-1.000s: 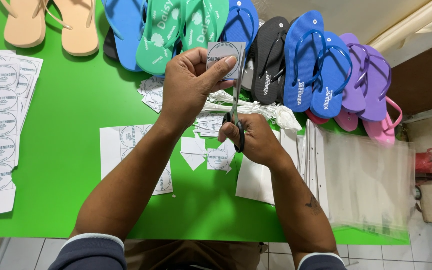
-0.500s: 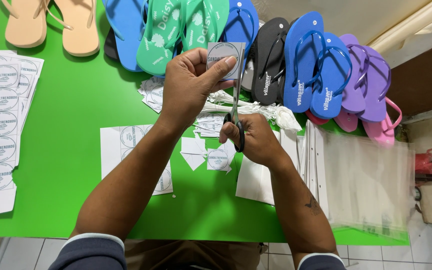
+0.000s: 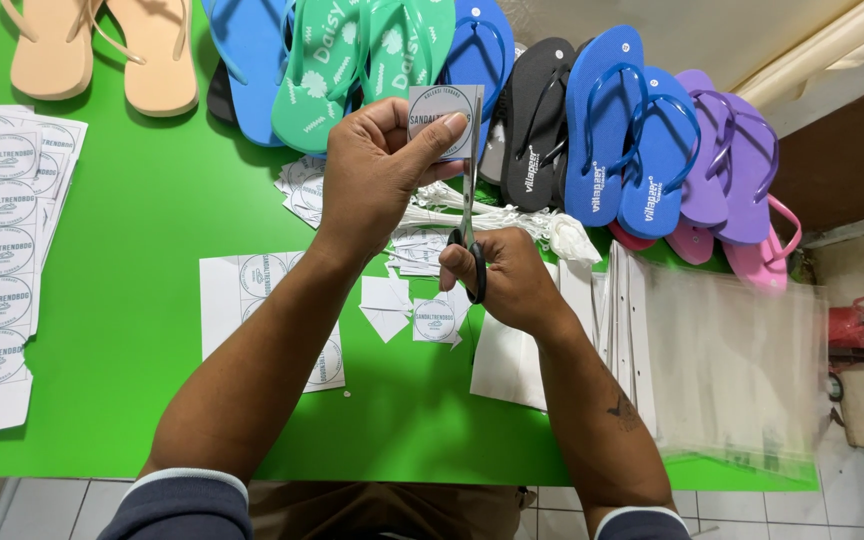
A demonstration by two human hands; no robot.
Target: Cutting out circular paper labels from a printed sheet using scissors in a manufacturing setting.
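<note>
While flip-flops (image 3: 602,130) crowd behind, left hand (image 3: 377,170) grip pinching label (image 3: 444,120), right hand (image 3: 507,280) gripping scissors (image 3: 470,220)

Left hand (image 3: 377,170) holding paper label (image 3: 444,112), right hand (image 3: 512,280) gripping scissors (image 3: 469,215)

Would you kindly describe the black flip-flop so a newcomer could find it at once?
Start at the green table and follow the row of flip-flops along its far edge. The black flip-flop lies just right of the raised scissors, before the blue pair. It is the only mostly visible black one among bright colours.
</note>
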